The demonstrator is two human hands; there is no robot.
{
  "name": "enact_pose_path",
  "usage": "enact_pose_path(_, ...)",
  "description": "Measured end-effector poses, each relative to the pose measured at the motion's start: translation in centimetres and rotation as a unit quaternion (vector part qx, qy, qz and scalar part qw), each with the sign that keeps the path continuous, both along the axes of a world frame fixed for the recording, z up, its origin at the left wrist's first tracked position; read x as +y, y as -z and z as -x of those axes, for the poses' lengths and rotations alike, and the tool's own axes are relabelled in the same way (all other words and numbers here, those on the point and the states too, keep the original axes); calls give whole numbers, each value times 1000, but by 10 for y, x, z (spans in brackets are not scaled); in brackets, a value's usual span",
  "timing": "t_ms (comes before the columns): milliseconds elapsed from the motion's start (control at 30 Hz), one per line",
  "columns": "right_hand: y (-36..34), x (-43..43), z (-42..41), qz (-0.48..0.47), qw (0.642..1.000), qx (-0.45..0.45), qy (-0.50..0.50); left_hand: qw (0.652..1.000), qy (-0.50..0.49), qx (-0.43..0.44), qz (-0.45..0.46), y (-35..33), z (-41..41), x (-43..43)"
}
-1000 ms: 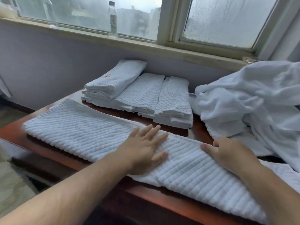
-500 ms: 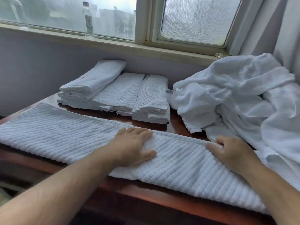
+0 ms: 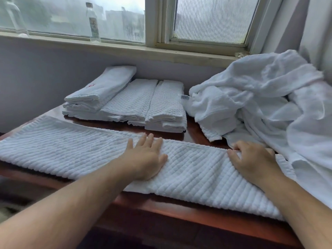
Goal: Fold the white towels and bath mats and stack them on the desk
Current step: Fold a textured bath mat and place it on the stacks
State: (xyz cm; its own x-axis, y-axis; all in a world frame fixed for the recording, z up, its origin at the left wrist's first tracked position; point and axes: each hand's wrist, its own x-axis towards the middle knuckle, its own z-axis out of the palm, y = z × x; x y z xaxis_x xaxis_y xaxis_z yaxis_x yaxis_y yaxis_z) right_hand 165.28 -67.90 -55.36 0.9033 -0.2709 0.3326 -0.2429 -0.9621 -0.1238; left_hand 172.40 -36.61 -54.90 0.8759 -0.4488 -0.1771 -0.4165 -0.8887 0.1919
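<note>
Desk (image 3: 179, 211), mat (image 3: 71, 151) under left grip (image 3: 145, 157), right grip (image 3: 251, 159)

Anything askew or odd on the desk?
Nothing spilled or damaged. The red-marked towel sits skewed atop the folded stack, angled off its neighbours. The unfolded heap on the right sprawls over the mat's right end.
</note>
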Motion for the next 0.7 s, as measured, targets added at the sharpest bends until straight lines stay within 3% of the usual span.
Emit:
enact_pose_path(133,-9,-4,12,47,996,34,70,995,46,-48,77,-5,1,-29)
enact_pose_path(233,-22,-23,24,53,984,81,146,991,65,-92,79,-15,-16,-43)
enact_pose_path(333,-28,-49,39,-50,979,81,178,990,88,-54,96,-20,-37,-43)
enact_pose_path(400,-29,-62,49,-168,970,63,164,985,100,-59,124,-16,-44,-41)
enact_pose_path(467,-29,-67,56,-216,965,50,140,979,111,-80,153,-10,-44,-39)
enact_pose_path(567,-21,-66,57,-187,971,29,148,967,129,-128,179,-1,-39,-35)
enact_pose_path(700,-5,-58,56,-126,977,-18,169,969,138,-185,85,-1,-36,-38)
